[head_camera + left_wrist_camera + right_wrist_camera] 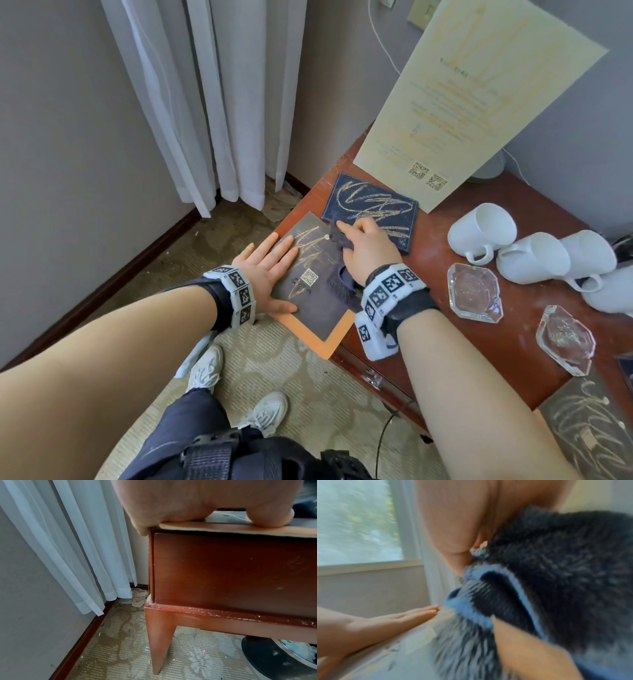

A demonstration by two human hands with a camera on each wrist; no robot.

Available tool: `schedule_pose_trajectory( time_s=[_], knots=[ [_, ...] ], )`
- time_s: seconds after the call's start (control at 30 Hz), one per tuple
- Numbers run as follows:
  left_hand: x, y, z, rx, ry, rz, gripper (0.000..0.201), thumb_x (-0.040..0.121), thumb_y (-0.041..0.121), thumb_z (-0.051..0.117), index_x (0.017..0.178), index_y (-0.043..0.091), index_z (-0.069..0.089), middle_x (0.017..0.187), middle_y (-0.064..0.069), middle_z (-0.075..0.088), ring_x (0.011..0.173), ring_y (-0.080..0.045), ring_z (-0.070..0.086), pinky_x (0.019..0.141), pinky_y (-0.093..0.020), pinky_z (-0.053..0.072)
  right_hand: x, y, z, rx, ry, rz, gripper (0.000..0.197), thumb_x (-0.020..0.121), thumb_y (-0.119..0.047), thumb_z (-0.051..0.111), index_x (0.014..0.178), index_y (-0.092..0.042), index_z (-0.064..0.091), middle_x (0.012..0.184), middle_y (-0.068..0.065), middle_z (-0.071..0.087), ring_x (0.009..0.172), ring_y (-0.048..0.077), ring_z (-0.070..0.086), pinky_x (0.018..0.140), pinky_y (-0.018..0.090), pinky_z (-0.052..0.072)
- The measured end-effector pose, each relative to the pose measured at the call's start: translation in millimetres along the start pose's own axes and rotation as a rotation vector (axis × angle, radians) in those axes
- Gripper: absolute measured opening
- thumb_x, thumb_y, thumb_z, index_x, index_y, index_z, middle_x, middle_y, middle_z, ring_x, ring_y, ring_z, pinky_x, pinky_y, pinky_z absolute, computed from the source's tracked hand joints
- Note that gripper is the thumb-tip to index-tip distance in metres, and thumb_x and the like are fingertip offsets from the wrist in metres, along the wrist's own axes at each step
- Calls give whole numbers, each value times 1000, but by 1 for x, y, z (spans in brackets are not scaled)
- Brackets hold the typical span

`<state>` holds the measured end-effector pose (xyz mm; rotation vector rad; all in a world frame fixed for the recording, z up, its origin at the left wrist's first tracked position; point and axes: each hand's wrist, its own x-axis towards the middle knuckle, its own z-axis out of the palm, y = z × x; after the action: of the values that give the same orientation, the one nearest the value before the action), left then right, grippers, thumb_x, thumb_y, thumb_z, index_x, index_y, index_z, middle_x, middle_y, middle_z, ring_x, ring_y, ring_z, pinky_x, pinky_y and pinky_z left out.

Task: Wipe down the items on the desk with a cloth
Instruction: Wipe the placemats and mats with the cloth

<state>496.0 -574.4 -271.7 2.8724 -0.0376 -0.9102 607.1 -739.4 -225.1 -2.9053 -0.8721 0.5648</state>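
Two hands on a dark card [318,301] overhanging the desk [455,329] corner: left hand [263,270] flat, fingers straight, pinning it; right hand [366,250] gripping a blue cloth [337,286] against it. Blue pad [371,209] just behind; mugs [534,253], ashtrays [474,293] crowding right.

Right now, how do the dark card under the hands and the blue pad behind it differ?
The grey card has an orange border and overhangs the desk corner; the blue pad lies fully on it. The card shows a QR code; the pad shows none. Both hands touch the card, not the pad. Both bear gold scribbles.
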Motion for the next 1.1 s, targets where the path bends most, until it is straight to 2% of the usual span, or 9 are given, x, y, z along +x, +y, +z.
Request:
schedule_pose_trajectory(
  time_s=[0.13,0.2,0.3,0.47,0.6,0.73,0.87,0.93,1.1],
  knots=[
    [1,0,-1,2,-3,4,105,78,77,35,143,23,-26,151,4,-31,141,-20,-25,116,-42,-5,-8,-13,20,-156,-133,-142,57,91,-9,40,140,-38,32,133,3,34,117,27,38,93,37,37],
    [1,-1,-1,4,-8,7,104,78,77,35,143,23,-26,151,4,-31,141,-20,-25,116,-42,-5,-20,-11,21,-117,-285,-320,52,93,-11,40,135,-41,39,130,-2,37,116,24,40,94,35,36],
    [1,-1,-1,4,-10,12,104,78,77,35,143,23,-26,151,3,-31,141,-20,-24,116,-42,-4,-16,-1,3,-22,-488,-323,47,93,-12,42,132,-36,49,126,1,42,113,24,48,96,33,39],
    [1,-2,-1,-8,-15,9,105,78,77,36,142,24,-27,151,4,-32,141,-20,-24,116,-42,-5,1,3,7,125,-77,97,52,95,-12,38,142,-36,33,135,2,32,118,25,40,98,36,39],
    [2,-2,-2,-19,-26,15,105,78,76,38,142,24,-27,151,4,-32,141,-20,-25,115,-42,-5,-22,-5,27,60,-226,-165,49,91,-16,37,131,-44,43,129,-4,39,115,22,41,96,36,38],
    [2,-3,-2,-19,-30,18,105,79,75,39,143,24,-26,151,4,-32,141,-20,-24,116,-42,-4,-37,17,17,146,-536,-312,44,93,-9,43,129,-30,55,121,-1,44,113,17,45,98,27,33],
    [3,-3,-1,-13,-20,14,105,78,76,37,143,23,-27,151,4,-31,141,-20,-24,116,-41,-4,-28,49,9,284,-1,152,51,92,-5,40,136,-31,46,126,4,40,117,23,44,98,28,34],
    [3,-3,-1,-14,-19,11,105,78,76,37,143,23,-27,151,4,-32,141,-20,-24,116,-41,-3,-34,41,15,155,-11,246,52,93,-8,38,138,-33,41,130,2,36,117,26,41,95,31,39],
    [3,-3,-1,-11,-20,9,105,78,76,37,142,23,-27,151,4,-31,141,-21,-23,116,-42,-3,-60,20,29,119,-298,-122,50,91,-6,39,133,-32,49,125,-1,39,114,22,41,90,29,38]
  ],
)
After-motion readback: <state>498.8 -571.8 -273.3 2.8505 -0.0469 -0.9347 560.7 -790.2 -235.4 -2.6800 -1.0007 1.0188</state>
